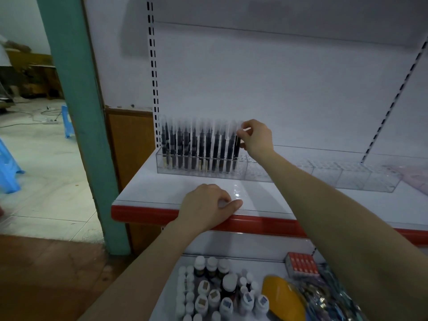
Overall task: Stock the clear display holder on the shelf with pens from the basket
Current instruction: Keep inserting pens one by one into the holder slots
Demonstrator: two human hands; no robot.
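A long clear display holder (324, 176) stands on the white shelf (162, 191). Its left end is filled with several upright dark pens with white caps (199, 144). My right hand (256, 137) pinches the rightmost pen (236, 147) near its top, and that pen stands in the holder. My left hand (206, 206) rests on the shelf's front edge with the fingers curled under and the thumb out; whether it holds anything I cannot tell. The basket is not in view.
The holder's right compartments hold no pens. A red strip (266, 224) runs along the shelf front. On the lower shelf stand several small bottles (215, 290), a red box (301, 265) and a yellow object (282, 297). A teal post (78, 112) stands left.
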